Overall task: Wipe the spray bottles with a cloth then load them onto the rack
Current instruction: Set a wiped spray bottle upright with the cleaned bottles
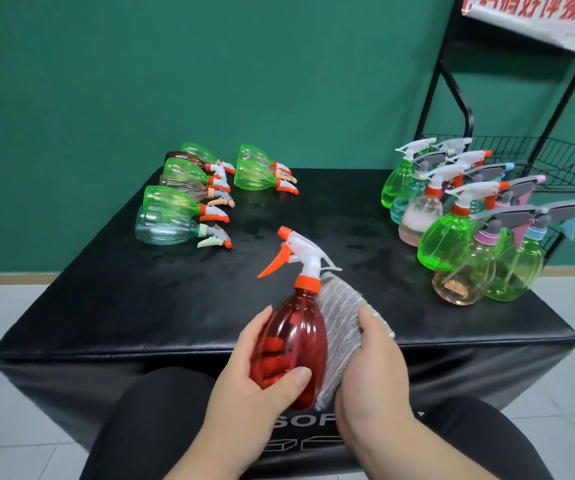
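While left hand [254, 386] grips it above near edge of black box [140, 299], red spray bottle [293, 327] points nozzle left | right hand [372, 386] holds grey cloth [341, 306] against its side | rack [556, 168] beside far-right corner

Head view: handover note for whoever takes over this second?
Left hand grips the red spray bottle over the near edge of the table.
Right hand holds the grey cloth against its side, mid-wipe.
Lying bottles: far left. Upright bottles: right side, beside the rack.
Done: upright group probably wiped; none visibly on the rack.
Left: finish the red one, wipe the lying ones, load all.
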